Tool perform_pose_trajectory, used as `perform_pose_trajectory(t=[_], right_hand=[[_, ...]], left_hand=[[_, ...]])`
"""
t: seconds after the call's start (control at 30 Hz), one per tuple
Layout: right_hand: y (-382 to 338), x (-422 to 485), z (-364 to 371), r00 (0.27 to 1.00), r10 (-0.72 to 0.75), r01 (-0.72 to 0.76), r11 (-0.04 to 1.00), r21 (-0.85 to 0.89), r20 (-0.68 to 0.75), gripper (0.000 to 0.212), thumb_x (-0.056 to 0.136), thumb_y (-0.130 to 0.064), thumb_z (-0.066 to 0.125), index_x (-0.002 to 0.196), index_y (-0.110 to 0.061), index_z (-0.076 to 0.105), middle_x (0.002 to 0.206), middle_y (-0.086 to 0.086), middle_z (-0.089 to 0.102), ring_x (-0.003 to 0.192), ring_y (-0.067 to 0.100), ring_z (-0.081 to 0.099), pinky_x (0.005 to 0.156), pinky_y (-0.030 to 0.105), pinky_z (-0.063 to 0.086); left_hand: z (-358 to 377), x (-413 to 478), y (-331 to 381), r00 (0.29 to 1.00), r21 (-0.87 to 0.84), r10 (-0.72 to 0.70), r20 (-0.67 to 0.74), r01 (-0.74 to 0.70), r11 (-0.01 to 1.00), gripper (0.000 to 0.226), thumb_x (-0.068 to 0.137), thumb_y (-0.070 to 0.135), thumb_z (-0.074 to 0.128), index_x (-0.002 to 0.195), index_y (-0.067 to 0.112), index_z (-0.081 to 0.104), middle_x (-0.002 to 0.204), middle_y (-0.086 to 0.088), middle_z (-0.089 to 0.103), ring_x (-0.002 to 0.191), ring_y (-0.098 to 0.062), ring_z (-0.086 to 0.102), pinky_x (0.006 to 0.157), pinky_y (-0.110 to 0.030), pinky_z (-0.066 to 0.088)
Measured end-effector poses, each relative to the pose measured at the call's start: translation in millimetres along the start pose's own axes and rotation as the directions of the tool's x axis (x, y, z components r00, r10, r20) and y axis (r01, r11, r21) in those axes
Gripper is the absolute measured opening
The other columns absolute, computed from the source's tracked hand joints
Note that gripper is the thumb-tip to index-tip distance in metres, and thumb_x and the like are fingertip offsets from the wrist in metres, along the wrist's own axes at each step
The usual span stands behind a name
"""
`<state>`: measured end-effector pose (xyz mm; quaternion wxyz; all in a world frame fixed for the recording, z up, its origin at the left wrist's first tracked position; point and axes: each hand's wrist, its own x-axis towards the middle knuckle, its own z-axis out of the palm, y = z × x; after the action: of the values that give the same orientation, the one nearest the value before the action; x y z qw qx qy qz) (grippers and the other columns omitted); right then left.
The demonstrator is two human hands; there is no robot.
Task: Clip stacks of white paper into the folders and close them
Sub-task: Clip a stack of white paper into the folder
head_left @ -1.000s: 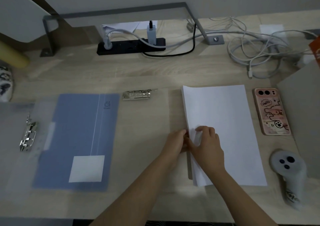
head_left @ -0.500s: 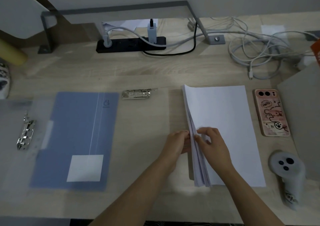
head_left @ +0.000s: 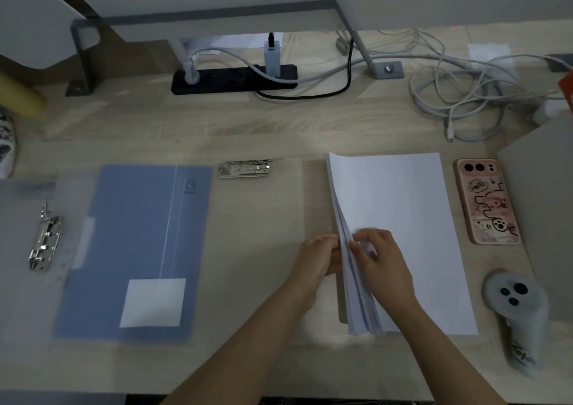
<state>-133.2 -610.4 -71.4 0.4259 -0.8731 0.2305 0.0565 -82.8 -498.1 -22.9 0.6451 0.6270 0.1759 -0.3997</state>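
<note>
A stack of white paper lies on the desk right of centre, its left edge lifted and fanned. My right hand pinches the raised top sheets at that edge. My left hand sits against the same edge from the left, with its curled fingers on the sheets. An open blue folder with a white label lies at the left, its translucent cover spread further left with a metal clip on it. A second metal clip lies beyond the hands on a clear sheet.
A phone in a pink case lies right of the paper, and a grey controller sits in front of it. A grey board fills the right edge. A black power strip and tangled white cables lie at the back.
The left edge of the top sheets has risen and fanned out under my fingers. Both hands stayed at that edge and shifted slightly nearer to me.
</note>
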Motion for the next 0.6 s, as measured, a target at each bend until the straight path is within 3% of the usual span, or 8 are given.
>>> perform_pose_trajectory(t=[0.1,0.3,0.43,0.53,0.6], right_hand=[[0,0,-1,1.000,-0.002,0.002,1.000,-0.019,0.000,0.021,0.090,-0.029,0.051,0.106,-0.017,0.058,0.121,-0.001,0.050,0.100,0.009,0.048,0.077,0.024,0.038],[-1,0,-4,1.000,-0.012,0.013,0.999,-0.030,0.013,0.021,0.088,-0.028,0.055,0.107,-0.019,0.060,0.112,-0.012,0.042,0.101,0.010,0.051,0.081,0.027,0.048],[-2,-1,-5,0.998,-0.062,0.061,0.997,-0.036,-0.017,0.014,0.089,-0.021,0.055,0.098,-0.013,0.061,0.105,-0.009,0.047,0.094,0.008,0.050,0.074,0.011,0.038],[-4,-5,-4,0.998,-0.038,0.040,0.998,0.039,-0.055,0.007,0.090,-0.019,0.052,0.088,-0.013,0.056,0.093,-0.004,0.055,0.081,0.013,0.054,0.068,0.012,0.040],[-6,-7,-3,0.998,-0.005,0.011,0.995,0.099,-0.065,0.011,0.090,-0.020,0.050,0.082,-0.013,0.052,0.085,0.003,0.061,0.074,0.019,0.059,0.069,0.024,0.050]], left_hand=[[0,1,0,1.000,0.012,-0.003,0.010,0.003,1.000,0.030,0.091,0.007,0.043,0.077,0.019,0.066,0.070,0.007,0.069,0.063,-0.002,0.065,0.064,-0.013,0.054],[0,3,-1,1.000,0.027,0.008,0.020,-0.009,1.000,0.029,0.090,0.008,0.044,0.079,0.019,0.067,0.064,0.010,0.069,0.057,0.002,0.065,0.061,-0.012,0.054],[1,7,-5,1.000,0.047,-0.014,-0.024,0.015,0.999,0.026,0.091,0.009,0.043,0.083,0.014,0.067,0.072,0.004,0.066,0.066,-0.006,0.064,0.065,-0.016,0.053],[5,11,-11,0.974,0.362,0.157,-0.166,-0.088,0.928,0.020,0.091,0.015,0.043,0.096,0.018,0.062,0.095,0.003,0.054,0.089,-0.012,0.054,0.080,-0.023,0.043],[9,12,-10,0.952,0.461,0.250,-0.176,-0.145,0.875,0.030,0.094,0.024,0.045,0.123,0.018,0.051,0.117,0.005,0.046,0.109,-0.011,0.049,0.094,-0.025,0.039]])
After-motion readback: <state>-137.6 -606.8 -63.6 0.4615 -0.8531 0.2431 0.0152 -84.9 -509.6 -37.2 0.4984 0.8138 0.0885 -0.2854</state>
